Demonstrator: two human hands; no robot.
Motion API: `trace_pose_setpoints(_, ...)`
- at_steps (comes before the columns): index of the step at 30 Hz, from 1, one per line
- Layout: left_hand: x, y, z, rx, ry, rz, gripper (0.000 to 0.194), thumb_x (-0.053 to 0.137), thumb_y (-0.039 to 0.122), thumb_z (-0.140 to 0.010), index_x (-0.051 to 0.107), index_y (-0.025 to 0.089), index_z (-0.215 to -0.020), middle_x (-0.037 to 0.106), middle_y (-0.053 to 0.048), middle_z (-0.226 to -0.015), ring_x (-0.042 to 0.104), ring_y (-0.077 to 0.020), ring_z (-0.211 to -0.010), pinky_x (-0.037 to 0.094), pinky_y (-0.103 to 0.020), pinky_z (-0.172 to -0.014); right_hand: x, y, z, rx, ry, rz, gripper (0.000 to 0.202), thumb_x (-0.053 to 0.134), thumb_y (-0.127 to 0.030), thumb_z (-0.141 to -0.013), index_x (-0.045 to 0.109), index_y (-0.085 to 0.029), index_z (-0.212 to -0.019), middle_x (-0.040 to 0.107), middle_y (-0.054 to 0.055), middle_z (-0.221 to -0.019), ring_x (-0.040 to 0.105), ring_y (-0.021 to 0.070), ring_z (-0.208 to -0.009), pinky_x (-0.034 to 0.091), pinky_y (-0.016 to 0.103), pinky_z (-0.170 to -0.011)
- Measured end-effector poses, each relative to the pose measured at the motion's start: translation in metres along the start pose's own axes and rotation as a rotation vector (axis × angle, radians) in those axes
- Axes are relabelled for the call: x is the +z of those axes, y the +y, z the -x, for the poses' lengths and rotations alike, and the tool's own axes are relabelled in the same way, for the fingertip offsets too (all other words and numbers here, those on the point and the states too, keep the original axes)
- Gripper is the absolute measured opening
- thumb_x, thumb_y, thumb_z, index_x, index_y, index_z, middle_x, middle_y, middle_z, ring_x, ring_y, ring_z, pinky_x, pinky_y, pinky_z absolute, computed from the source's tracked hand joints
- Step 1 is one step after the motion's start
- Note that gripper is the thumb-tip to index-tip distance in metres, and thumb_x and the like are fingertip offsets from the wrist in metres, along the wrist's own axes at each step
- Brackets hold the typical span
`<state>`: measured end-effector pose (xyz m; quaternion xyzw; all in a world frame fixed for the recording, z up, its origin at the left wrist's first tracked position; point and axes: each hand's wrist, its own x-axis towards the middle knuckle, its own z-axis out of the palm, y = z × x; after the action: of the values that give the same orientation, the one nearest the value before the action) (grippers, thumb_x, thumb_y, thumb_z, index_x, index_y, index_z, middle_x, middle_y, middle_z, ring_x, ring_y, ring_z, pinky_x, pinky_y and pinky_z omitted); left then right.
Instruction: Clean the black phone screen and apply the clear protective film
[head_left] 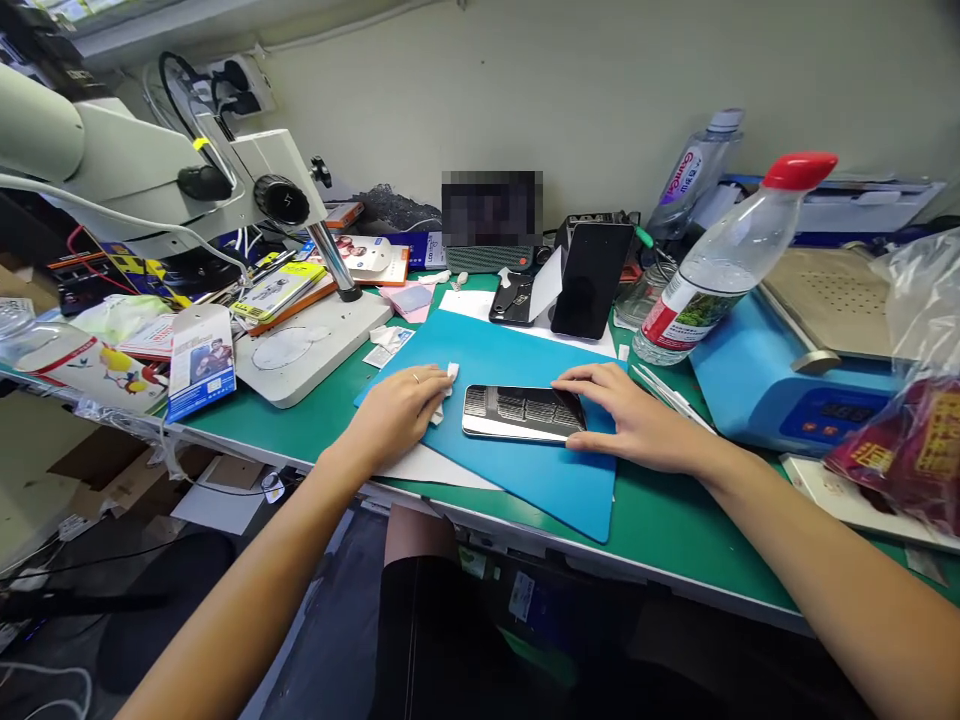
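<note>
While the phone point(523, 412) lies flat on the blue mat point(525, 480), long axis left to right, the right hand point(622, 410) presses its right end with flat fingers and the left hand point(401, 410) pinches a white wipe point(447, 385) beside its left end.

Both my forearms reach in bare from the near edge, angling toward each other. My left hand point(401, 405) lies palm down, knuckles up, a ring on one finger, fingers curled loosely with the tips pinched together at its right side. My right hand point(622, 415) rests flat, palm down, wrist low, fingers stretched leftward and slightly spread.
</note>
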<state>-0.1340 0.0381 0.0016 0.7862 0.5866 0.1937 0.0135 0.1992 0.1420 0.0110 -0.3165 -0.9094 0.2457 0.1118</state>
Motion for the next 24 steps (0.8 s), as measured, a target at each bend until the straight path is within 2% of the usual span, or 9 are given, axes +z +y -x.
trace_pose_setpoints(3,0.004,-0.007,-0.007,0.041,0.071,0.055,0.037,0.042,0.025,-0.106,0.072,0.02,-0.127,0.072,-0.011,-0.14,0.066,-0.0282,-0.133,0.054,-0.05,-0.114,-0.001,-0.001,0.0,0.036,0.04,-0.042,0.078,0.062,-0.078,-0.086,0.066,-0.026,-0.143,0.063,0.017,-0.142,0.055,0.0417,-0.135,0.044,0.065,-0.114)
trace_pose_setpoints(5,0.007,-0.004,-0.007,0.089,0.079,0.12,0.036,0.045,0.03,-0.106,0.07,0.019,-0.13,0.069,-0.012,-0.143,0.065,-0.03,-0.132,0.054,-0.052,-0.112,0.001,-0.003,-0.001,0.058,0.079,-0.05,0.075,0.057,-0.076,-0.091,0.066,-0.022,-0.142,0.064,0.018,-0.141,0.056,0.0393,-0.134,0.044,0.063,-0.115)
trace_pose_setpoints(7,0.009,0.0,-0.005,0.138,0.037,0.164,0.042,0.053,0.04,-0.105,0.063,0.02,-0.14,0.064,-0.014,-0.149,0.061,-0.0333,-0.136,0.052,-0.055,-0.114,0.003,-0.007,-0.003,0.061,0.087,-0.042,0.074,0.055,-0.074,-0.094,0.066,-0.019,-0.142,0.064,0.018,-0.14,0.056,0.0372,-0.133,0.045,0.06,-0.114)
trace_pose_setpoints(11,0.012,0.002,-0.002,0.163,-0.073,0.162,0.075,0.066,0.059,-0.096,0.047,0.021,-0.158,0.051,-0.016,-0.16,0.05,-0.0398,-0.145,0.046,-0.061,-0.119,0.009,-0.021,-0.007,0.02,0.024,0.029,0.08,0.061,-0.076,-0.09,0.063,-0.018,-0.145,0.064,0.018,-0.14,0.056,0.0364,-0.131,0.047,0.056,-0.112)
trace_pose_setpoints(14,0.015,0.0,-0.003,0.155,-0.105,0.131,0.074,0.064,0.063,-0.097,0.05,0.02,-0.155,0.051,-0.017,-0.16,0.048,-0.0401,-0.146,0.045,-0.061,-0.119,0.011,-0.03,-0.009,-0.008,-0.026,0.094,0.082,0.061,-0.075,-0.09,0.06,-0.017,-0.148,0.063,0.018,-0.142,0.057,0.0366,-0.132,0.049,0.056,-0.111)
trace_pose_setpoints(16,0.017,0.0,-0.004,0.147,-0.107,0.119,0.07,0.062,0.062,-0.098,0.053,0.02,-0.153,0.052,-0.016,-0.158,0.048,-0.0392,-0.145,0.046,-0.06,-0.119,0.008,-0.031,-0.013,0.014,-0.011,0.118,0.078,0.056,-0.072,-0.095,0.06,-0.015,-0.148,0.061,0.019,-0.145,0.058,0.036,-0.133,0.049,0.055,-0.112)
trace_pose_setpoints(18,0.017,0.0,-0.004,0.138,-0.104,0.113,0.068,0.061,0.062,-0.099,0.054,0.02,-0.152,0.053,-0.016,-0.158,0.049,-0.0385,-0.145,0.046,-0.059,-0.119,0.004,-0.026,-0.018,0.084,0.054,0.136,0.074,0.051,-0.068,-0.099,0.058,-0.013,-0.149,0.056,0.02,-0.153,0.056,0.0358,-0.138,0.048,0.054,-0.115)
trace_pose_setpoints(21,0.017,0.001,-0.004,0.134,-0.108,0.108,0.067,0.06,0.062,-0.099,0.055,0.019,-0.15,0.053,-0.015,-0.157,0.049,-0.0381,-0.145,0.046,-0.058,-0.119,-0.003,-0.016,-0.029,0.231,0.156,0.182,0.077,0.044,-0.064,-0.103,0.047,-0.009,-0.157,0.039,0.02,-0.17,0.045,0.0377,-0.152,0.042,0.054,-0.122)
trace_pose_setpoints(24,0.017,0.002,-0.004,0.128,-0.108,0.111,0.065,0.06,0.062,-0.099,0.055,0.02,-0.15,0.053,-0.015,-0.157,0.049,-0.0376,-0.145,0.046,-0.057,-0.119,-0.006,-0.01,-0.038,0.337,0.178,0.214,0.082,0.039,-0.064,-0.104,0.038,-0.005,-0.162,0.023,0.02,-0.177,0.035,0.04,-0.158,0.037,0.057,-0.125)
